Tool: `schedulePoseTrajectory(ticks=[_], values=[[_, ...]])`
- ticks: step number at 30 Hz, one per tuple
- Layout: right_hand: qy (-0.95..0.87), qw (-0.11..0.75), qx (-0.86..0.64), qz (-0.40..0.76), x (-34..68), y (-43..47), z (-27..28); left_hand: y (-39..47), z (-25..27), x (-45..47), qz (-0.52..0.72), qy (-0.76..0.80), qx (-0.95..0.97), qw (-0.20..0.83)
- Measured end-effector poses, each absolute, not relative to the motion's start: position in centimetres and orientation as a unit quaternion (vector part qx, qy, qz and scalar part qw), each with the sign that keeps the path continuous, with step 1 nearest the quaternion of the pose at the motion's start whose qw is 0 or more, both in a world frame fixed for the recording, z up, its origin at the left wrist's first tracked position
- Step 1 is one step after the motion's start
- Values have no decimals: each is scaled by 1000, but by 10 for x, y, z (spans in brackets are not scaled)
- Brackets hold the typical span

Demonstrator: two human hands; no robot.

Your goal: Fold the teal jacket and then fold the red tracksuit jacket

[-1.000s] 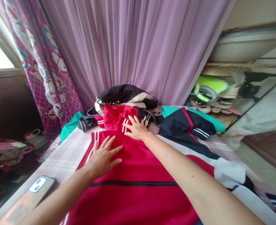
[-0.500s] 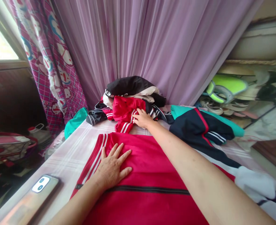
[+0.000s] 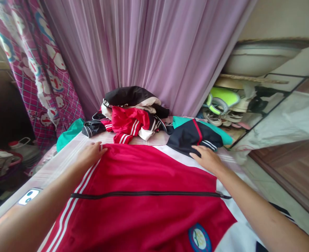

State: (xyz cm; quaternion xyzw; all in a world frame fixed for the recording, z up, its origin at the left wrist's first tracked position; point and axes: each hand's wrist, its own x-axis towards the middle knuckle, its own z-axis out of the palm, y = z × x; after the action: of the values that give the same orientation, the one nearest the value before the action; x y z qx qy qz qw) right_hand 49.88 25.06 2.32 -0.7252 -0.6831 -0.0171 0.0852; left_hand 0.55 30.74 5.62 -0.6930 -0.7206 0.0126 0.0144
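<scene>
A red zip-up jacket (image 3: pixel 144 168) with a white yoke, a black zipper and a round blue badge (image 3: pixel 199 238) lies spread sideways before me. Its hem with two white stripes is on the left. My left hand (image 3: pixel 91 153) is closed on the far corner of that hem. At the far shoulder, my right hand (image 3: pixel 208 159) has its fingers closed on the cloth beside the navy sleeve (image 3: pixel 184 136), which has a red band and white stripes. The fingertips of both hands are partly hidden.
A heap of clothes, with a red striped garment (image 3: pixel 129 120) and a black one (image 3: pixel 130 94), lies by the purple curtain (image 3: pixel 149 45). Teal cloth (image 3: pixel 70 134) hangs at the left edge. A phone (image 3: pixel 30 196) is under my left forearm. Shoes (image 3: pixel 213 117) stand on a rack at right.
My left hand has slid from the jacket's front to its far hem corner. My right hand has left the red garment in the heap and moved right to the navy sleeve. The view has shifted right.
</scene>
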Motion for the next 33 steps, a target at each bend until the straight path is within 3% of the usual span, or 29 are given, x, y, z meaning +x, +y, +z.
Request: schedulePoseTrajectory(ticks=[6, 10, 14, 19, 22, 25, 29, 33], values=[[-654, 1, -756, 26, 477, 271, 32, 313, 57, -1, -10, -708, -706, 19], [-600, 24, -797, -62, 474, 283, 40, 314, 61, 7, -35, -732, -680, 29], [-597, 18, -800, -53, 476, 290, 38, 314, 57, 17, -21, -731, -682, 2], [-626, 97, -771, -68, 446, 278, 38, 293, 45, 29, -112, -672, -728, 77], [-745, 145, -648, -69, 422, 262, 27, 267, 28, 37, -93, -546, -832, 40], [-806, 95, -584, -26, 414, 259, 7, 247, 9, 41, -36, -510, -860, 6], [-753, 10, -658, 18, 416, 267, 4, 249, 2, 41, 0, -542, -840, 1], [-751, 47, -657, 35, 399, 220, 36, 246, 9, 45, -17, -554, -833, 12]])
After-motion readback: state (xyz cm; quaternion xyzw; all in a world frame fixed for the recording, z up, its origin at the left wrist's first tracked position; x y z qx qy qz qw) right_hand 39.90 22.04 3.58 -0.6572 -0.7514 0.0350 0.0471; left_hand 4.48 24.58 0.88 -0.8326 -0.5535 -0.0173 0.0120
